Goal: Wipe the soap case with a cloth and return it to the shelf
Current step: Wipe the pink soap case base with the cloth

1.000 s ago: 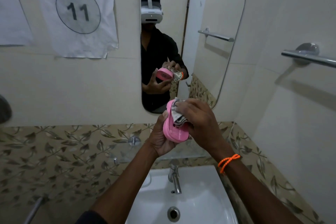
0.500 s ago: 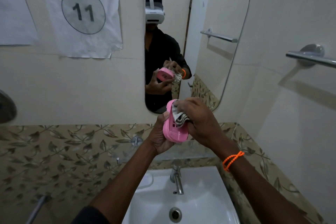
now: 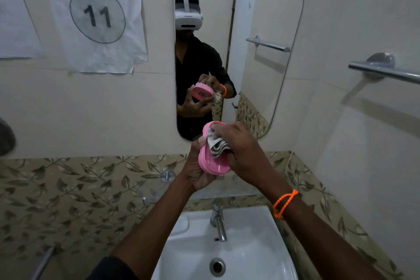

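Your left hand (image 3: 197, 173) cups the pink soap case (image 3: 210, 159); right hand (image 3: 241, 150), at 3 o'clock, presses the striped cloth (image 3: 217, 145) inside; light, stiff, probably slippery, so grip its rim

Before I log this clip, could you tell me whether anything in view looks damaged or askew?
Only the workstation sign: its paper is wrinkled and its lower edge curls. The soap case, cloth and basin look fine.

The left hand (image 3: 197, 173) grips the pink soap case (image 3: 210, 161) above the sink (image 3: 250, 254). The right hand (image 3: 241, 150) presses a striped cloth (image 3: 217, 145) into it.
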